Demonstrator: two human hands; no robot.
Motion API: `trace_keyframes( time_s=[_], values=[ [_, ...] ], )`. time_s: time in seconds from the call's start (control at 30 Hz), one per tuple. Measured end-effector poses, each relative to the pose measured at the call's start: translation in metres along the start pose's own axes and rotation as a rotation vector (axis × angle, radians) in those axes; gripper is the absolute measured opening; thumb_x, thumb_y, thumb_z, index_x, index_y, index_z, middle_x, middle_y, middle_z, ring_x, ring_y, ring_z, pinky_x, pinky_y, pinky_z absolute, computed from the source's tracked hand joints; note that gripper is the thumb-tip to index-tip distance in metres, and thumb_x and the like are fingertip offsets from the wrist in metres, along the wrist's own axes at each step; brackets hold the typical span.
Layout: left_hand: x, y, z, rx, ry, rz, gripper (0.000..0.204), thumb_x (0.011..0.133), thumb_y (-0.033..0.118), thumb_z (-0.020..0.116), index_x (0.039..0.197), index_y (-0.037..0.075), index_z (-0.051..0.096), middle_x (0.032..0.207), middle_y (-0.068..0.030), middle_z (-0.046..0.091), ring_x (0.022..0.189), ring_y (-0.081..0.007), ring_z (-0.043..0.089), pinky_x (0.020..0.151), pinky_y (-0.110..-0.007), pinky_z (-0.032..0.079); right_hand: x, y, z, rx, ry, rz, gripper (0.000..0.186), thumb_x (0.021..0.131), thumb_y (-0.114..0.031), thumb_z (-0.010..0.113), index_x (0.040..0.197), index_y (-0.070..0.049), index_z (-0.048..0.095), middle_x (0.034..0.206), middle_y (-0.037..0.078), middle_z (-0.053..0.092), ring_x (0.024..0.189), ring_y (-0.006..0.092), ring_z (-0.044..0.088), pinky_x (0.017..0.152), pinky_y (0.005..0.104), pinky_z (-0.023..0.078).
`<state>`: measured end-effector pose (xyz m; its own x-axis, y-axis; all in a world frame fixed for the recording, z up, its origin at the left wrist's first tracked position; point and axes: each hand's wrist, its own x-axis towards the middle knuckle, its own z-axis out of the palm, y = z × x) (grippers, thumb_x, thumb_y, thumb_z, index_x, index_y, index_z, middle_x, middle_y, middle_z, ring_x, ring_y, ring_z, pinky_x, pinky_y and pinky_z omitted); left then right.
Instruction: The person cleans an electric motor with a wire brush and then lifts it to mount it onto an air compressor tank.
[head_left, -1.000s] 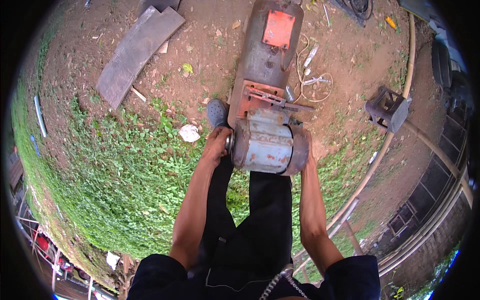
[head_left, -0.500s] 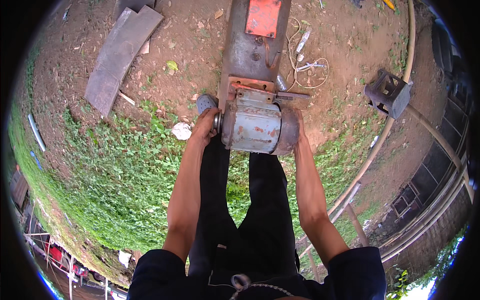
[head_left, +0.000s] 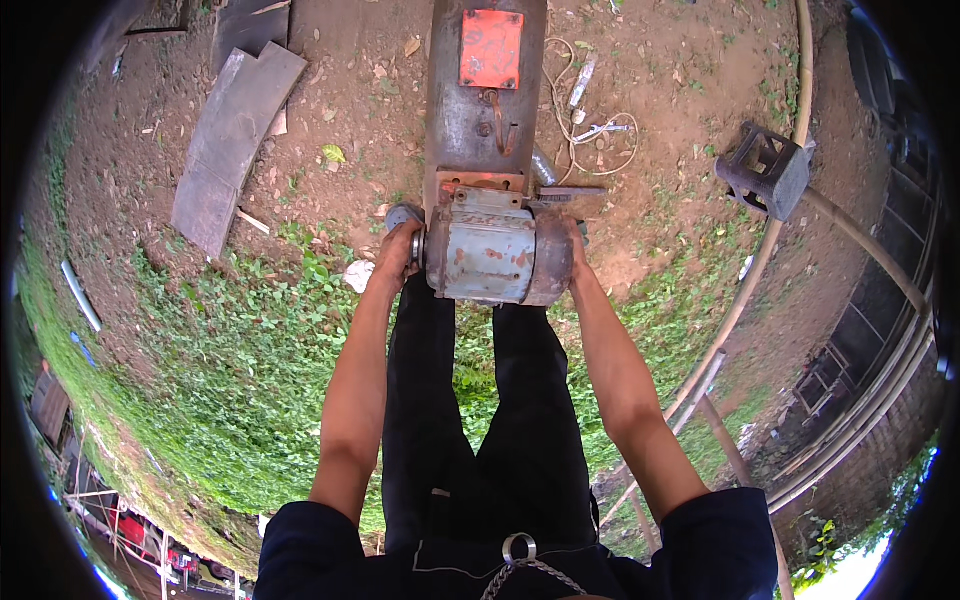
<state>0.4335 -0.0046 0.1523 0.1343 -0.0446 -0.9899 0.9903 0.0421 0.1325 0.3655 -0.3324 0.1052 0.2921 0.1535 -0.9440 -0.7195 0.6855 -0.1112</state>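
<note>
A grey, rust-spotted electric motor [head_left: 485, 255] is held between my two hands, level with my knees. At its left end my left hand [head_left: 398, 252] is closed around the metal pulley [head_left: 418, 248]. My right hand [head_left: 577, 250] presses against the rusty brown end cover [head_left: 552, 258], its fingers mostly hidden behind it. Just beyond the motor is a rusty orange bracket [head_left: 480, 180] at the near end of a long dark metal body [head_left: 462, 125]. Whether the motor touches the bracket is hard to make out. An orange-red plate [head_left: 491, 50] sits on top of that body.
To the right lie a thin cord [head_left: 562, 100], a wrench [head_left: 600, 130] and a dark metal bar [head_left: 572, 193]. A dark box-shaped stool [head_left: 765, 170] stands by a bamboo rail [head_left: 765, 255]. Dark boards [head_left: 235, 150] lie on the dirt at left.
The whole view has shifted, so the motor and metal body appear farther left. Both hands keep their hold on the motor, which shows little movement against the bracket.
</note>
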Motion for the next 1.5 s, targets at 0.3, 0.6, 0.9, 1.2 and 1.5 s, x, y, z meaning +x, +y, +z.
trace_keyframes(
  time_s=[0.3,0.6,0.9,1.2,1.5],
  values=[
    [0.006,-0.01,0.001,-0.003,0.055,0.073,0.035,0.084,0.044,0.057,0.102,0.015,0.061,0.079,0.004,0.055,0.067,-0.0082,0.05,0.054,-0.027,0.038,-0.012,-0.004,0.011,-0.013,0.052,-0.039,0.071,0.089,-0.06,0.052,0.131,-0.002,0.054,0.124,0.014,0.062,0.108,0.0267,0.061,0.097,0.0406,0.048],
    [0.019,-0.023,-0.007,-0.09,0.004,0.167,0.028,0.088,0.036,0.055,0.099,0.011,0.06,0.076,-0.0005,0.061,0.062,-0.0124,0.057,0.054,-0.029,0.045,-0.007,-0.002,0.006,-0.004,0.082,0.019,0.072,0.085,-0.063,0.054,0.125,-0.003,0.059,0.116,0.012,0.065,0.097,0.0259,0.065,0.089,0.0392,0.051],
    [0.02,-0.027,-0.016,-0.11,-0.049,0.118,0.035,0.093,0.036,0.049,0.11,0.008,0.06,0.091,-0.0049,0.067,0.08,-0.0171,0.064,0.071,-0.032,0.052,-0.033,-0.018,0.042,-0.077,0.104,0.068,0.07,0.092,-0.064,0.04,0.122,-0.004,0.06,0.115,0.012,0.066,0.098,0.0232,0.064,0.087,0.0376,0.052],
    [0.006,-0.021,0.0,-0.182,0.043,0.045,0.029,0.089,0.038,0.053,0.099,0.012,0.061,0.073,0.0024,0.059,0.052,-0.0093,0.052,0.044,-0.024,0.038,-0.018,-0.017,0.035,-0.151,0.098,0.073,0.067,0.092,-0.063,0.039,0.125,-0.008,0.058,0.121,0.01,0.063,0.102,0.0215,0.062,0.089,0.0353,0.05],
    [0.001,-0.004,-0.006,-0.01,0.053,0.038,0.024,0.091,0.04,0.051,0.092,0.017,0.061,0.072,0.004,0.059,0.062,-0.0094,0.056,0.054,-0.026,0.042,-0.019,0.005,0.027,0.0,0.105,0.048,0.069,0.09,-0.065,0.044,0.125,-0.008,0.059,0.119,0.01,0.064,0.1,0.0232,0.063,0.089,0.0381,0.051]
  ],
)
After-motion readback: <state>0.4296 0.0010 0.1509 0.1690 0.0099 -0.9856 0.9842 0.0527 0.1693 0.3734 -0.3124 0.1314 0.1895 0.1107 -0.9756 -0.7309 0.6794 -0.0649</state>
